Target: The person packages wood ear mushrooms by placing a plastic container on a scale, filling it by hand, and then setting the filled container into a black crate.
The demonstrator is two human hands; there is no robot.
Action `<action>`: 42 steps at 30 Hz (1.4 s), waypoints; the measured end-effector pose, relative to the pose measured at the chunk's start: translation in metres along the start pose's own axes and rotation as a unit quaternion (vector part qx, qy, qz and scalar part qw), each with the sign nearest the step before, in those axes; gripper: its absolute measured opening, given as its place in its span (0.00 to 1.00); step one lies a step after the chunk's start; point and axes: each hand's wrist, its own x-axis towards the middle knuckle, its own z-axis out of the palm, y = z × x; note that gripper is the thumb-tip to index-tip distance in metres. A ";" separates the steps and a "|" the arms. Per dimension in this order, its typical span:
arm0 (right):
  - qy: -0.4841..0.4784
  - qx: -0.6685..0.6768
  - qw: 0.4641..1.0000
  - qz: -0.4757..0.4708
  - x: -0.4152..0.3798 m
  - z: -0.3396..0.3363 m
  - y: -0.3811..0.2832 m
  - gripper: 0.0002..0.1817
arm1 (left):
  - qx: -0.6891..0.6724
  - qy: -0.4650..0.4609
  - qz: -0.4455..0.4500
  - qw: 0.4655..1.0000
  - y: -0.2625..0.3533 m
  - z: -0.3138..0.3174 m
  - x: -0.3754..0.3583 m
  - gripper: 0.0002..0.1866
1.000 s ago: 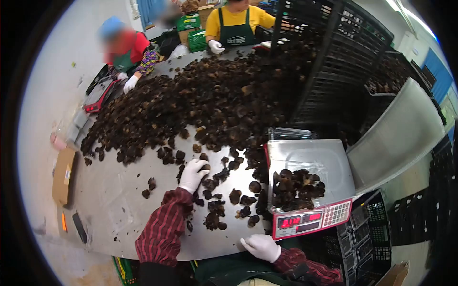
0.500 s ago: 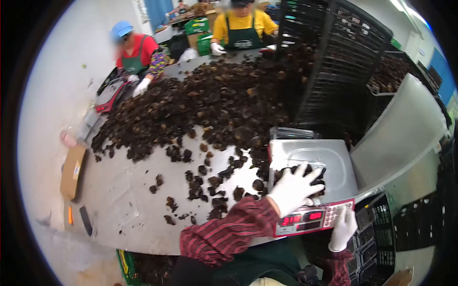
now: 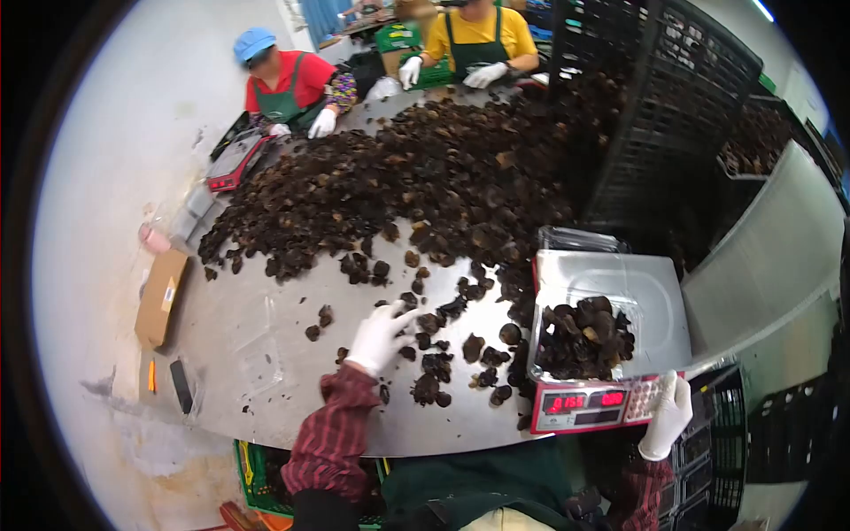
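My left hand [image 3: 379, 339], in a white glove, reaches over the metal table [image 3: 301, 389], fingers apart among scattered dark, wood-ear-like mushrooms [image 3: 434, 365]. No piece shows in its grasp. A clear plastic tray, its rim partly visible, holds a heap of the mushrooms [image 3: 586, 341] on the pan of a red digital scale [image 3: 575, 404]. The scale's red digits are lit. Beside the keypad at the scale's right front corner rests my gloved right hand [image 3: 668, 418]. Its fingers reach up along the edge with nothing visible in them.
A large mushroom pile [image 3: 425, 177] covers the table's far side, where two people in green aprons stand. Black crates [image 3: 673, 133] rise at the right. Clear trays [image 3: 580, 239] lie behind the scale. A cardboard box [image 3: 162, 299] stands left; a green crate [image 3: 252, 473] sits below the table edge.
My left hand has left the mushrooms in the tray on the scale and moved left over the loose ones. My right hand stays by the keypad. The view has shifted.
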 end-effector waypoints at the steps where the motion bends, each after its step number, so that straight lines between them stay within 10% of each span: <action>1: 0.010 -0.023 0.999 -0.029 0.001 -0.002 0.008 0.12 | 0.021 -0.014 0.009 1.000 -0.001 -0.007 -0.010 0.25; 14: -0.048 0.031 0.998 0.008 -0.004 0.003 -0.014 0.13 | -0.353 0.086 -0.202 0.910 -0.003 0.010 -0.017 0.11; 19: -0.099 0.021 0.994 0.049 0.002 0.009 -0.024 0.13 | -0.483 0.132 -0.090 0.861 0.113 -0.019 0.042 0.13; 25: -0.091 -0.104 0.985 -0.103 0.013 0.035 -0.008 0.13 | -0.303 0.058 0.183 0.933 0.205 0.010 0.081 0.23; 37: -0.239 -0.236 0.901 -0.276 0.023 0.071 -0.065 0.13 | -0.173 -0.002 0.256 0.951 0.214 0.020 0.077 0.23; 42: -0.114 -0.073 0.966 -0.221 0.018 0.060 -0.070 0.05 | -0.283 0.125 0.227 0.924 0.216 0.005 0.066 0.22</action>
